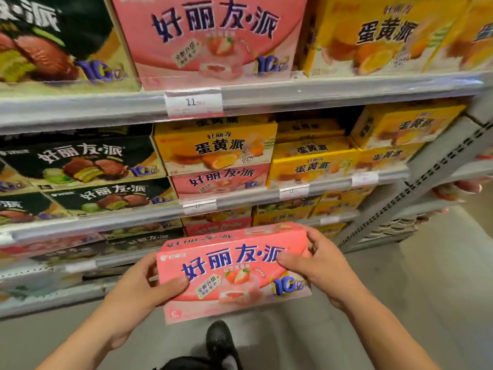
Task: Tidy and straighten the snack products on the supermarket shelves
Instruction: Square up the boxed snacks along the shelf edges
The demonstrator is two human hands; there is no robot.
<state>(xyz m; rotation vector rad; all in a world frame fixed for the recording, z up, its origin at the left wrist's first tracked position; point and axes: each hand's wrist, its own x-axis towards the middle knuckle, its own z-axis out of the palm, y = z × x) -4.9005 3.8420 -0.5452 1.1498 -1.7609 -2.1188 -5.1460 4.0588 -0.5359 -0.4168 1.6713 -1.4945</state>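
left hand [145, 280] grips pink box [234, 271] left end | right hand [317, 265] grips right end | box held off shelves [240, 102]

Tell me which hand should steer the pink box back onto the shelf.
Probably the right hand. It grips the pink box at its far top corner, nearest the shelves; the left hand holds the near lower end and suits supporting.

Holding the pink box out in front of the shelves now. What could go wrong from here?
The pink box is held only at its ends by the left hand and right hand, so it could slip. A yellow box already sits on a pink one; shelving this box there may topple it.
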